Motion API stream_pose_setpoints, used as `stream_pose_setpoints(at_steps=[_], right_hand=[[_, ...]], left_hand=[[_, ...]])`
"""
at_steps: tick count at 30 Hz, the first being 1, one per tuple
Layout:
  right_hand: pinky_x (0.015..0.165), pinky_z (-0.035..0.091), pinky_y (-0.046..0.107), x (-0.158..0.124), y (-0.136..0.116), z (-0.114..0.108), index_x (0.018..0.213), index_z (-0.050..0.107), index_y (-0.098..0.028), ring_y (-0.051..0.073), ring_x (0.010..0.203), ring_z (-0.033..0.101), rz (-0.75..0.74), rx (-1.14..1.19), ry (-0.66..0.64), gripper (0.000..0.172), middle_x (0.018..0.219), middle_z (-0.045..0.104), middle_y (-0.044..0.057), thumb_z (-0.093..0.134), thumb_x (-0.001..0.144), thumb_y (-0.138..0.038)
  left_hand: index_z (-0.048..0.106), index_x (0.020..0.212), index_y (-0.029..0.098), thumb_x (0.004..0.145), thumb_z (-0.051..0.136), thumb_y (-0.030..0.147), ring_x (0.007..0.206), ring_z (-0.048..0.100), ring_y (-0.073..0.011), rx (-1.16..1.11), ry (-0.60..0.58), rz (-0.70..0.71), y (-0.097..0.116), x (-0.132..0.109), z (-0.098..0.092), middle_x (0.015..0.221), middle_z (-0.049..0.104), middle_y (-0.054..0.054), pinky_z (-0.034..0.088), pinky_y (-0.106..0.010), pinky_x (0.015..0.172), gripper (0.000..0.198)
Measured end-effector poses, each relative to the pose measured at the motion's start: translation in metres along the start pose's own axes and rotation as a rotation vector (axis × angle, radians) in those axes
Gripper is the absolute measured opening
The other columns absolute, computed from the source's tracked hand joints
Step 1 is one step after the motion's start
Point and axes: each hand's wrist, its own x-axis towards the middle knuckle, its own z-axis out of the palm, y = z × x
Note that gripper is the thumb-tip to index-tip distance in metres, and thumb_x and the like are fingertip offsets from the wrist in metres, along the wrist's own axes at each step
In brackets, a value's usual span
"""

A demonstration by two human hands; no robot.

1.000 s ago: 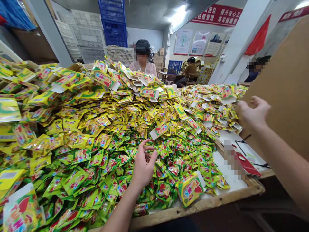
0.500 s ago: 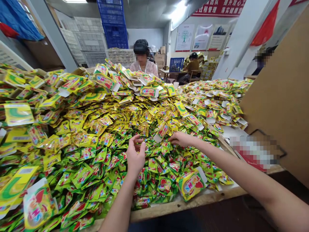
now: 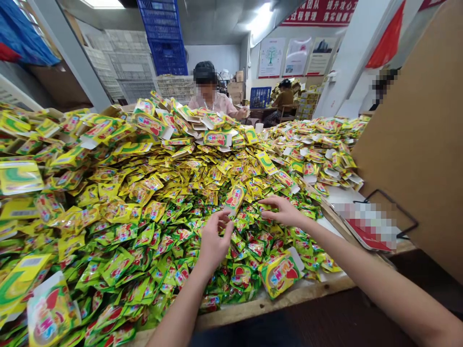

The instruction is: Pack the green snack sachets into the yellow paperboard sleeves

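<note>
A deep heap of small green and yellow sachets (image 3: 170,226) covers the table. My left hand (image 3: 213,241) hovers just above the heap near its middle, fingers loosely curled and apart, with nothing in them. My right hand (image 3: 284,210) rests on the sachets a little to the right, thumb and fingertips pinched on a sachet at the surface. A yellow carton (image 3: 234,197) stands tilted in the heap between and just beyond both hands.
Flat and folded yellow cartons (image 3: 152,123) are piled along the far and left sides. One carton (image 3: 280,273) lies near the wooden table edge (image 3: 289,300). A big cardboard sheet (image 3: 419,144) stands at the right. A person (image 3: 210,99) sits across the table.
My right hand came down from beside the cardboard sheet onto the sachets and closed its fingertips there. My left hand stayed over the heap, drifting slightly.
</note>
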Motion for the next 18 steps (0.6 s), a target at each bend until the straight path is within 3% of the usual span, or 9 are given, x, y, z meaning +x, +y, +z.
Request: stream_pose_setpoints(at_steps=[2,4,7,9,13,16,18], right_hand=[[0.076,0.051,0.036,-0.014,-0.013,-0.002,0.117,0.063,-0.016,0.022,0.087,0.066,0.021,0.256,-0.076,0.045,0.101,0.07,0.011,0.061,0.078,-0.039],[0.076,0.052,0.035,-0.03,-0.028,0.001,0.107,0.067,-0.018,0.019,0.08,0.067,0.071,0.665,-0.217,0.044,0.093,0.072,0.008,0.067,0.073,-0.045],[0.075,0.053,0.034,-0.047,-0.049,0.011,0.085,0.071,-0.015,0.017,0.072,0.068,0.16,1.143,-0.298,0.043,0.08,0.072,0.006,0.071,0.066,-0.054],[0.067,0.053,0.031,-0.054,-0.058,0.021,0.082,0.07,-0.015,0.015,0.065,0.067,0.184,1.209,-0.211,0.048,0.072,0.07,0.004,0.071,0.062,-0.059],[0.047,0.046,0.022,-0.058,-0.064,0.037,0.072,0.068,-0.013,0.01,0.045,0.057,0.211,1.085,0.009,0.044,0.05,0.06,-0.002,0.074,0.061,-0.055],[0.039,0.042,0.02,-0.059,-0.065,0.043,0.063,0.064,-0.013,0.008,0.038,0.053,0.239,1.146,0.007,0.043,0.049,0.055,-0.004,0.072,0.063,-0.055],[0.039,0.042,0.019,-0.06,-0.066,0.047,0.062,0.063,-0.012,0.007,0.038,0.053,0.264,1.204,-0.009,0.042,0.053,0.055,-0.004,0.072,0.063,-0.053]], left_hand=[[0.054,0.115,0.021,0.082,0.057,0.026,0.079,0.06,-0.016,-0.008,-0.12,0.072,0.009,0.0,0.007,0.102,0.062,-0.007,0.05,-0.029,0.069,0.034],[0.055,0.118,0.024,0.082,0.058,0.026,0.088,0.059,-0.0171,-0.05,-0.229,0.13,0.019,0.002,0.014,0.11,0.061,-0.007,0.049,-0.03,0.076,0.036],[0.066,0.097,0.021,0.081,0.06,0.025,0.079,0.059,-0.0157,-0.128,-0.287,0.096,0.031,0.004,0.018,0.089,0.066,-0.004,0.047,-0.027,0.072,0.018],[0.068,0.085,0.018,0.079,0.062,0.025,0.069,0.057,-0.0141,-0.149,-0.282,-0.001,0.034,0.005,0.018,0.076,0.065,-0.002,0.045,-0.025,0.066,0.011],[0.069,0.079,0.015,0.071,0.069,0.03,0.061,0.054,-0.0119,-0.341,-0.34,-0.246,0.035,0.005,0.015,0.069,0.065,-0.001,0.043,-0.023,0.06,0.017],[0.07,0.076,0.013,0.061,0.076,0.036,0.058,0.052,-0.0103,-0.625,-0.416,-0.483,0.032,0.005,0.016,0.065,0.064,-0.001,0.041,-0.021,0.056,0.029],[0.069,0.072,0.013,0.055,0.079,0.039,0.055,0.051,-0.0087,-0.737,-0.355,-0.59,0.031,0.004,0.019,0.063,0.063,0.0,0.04,-0.019,0.052,0.032]])
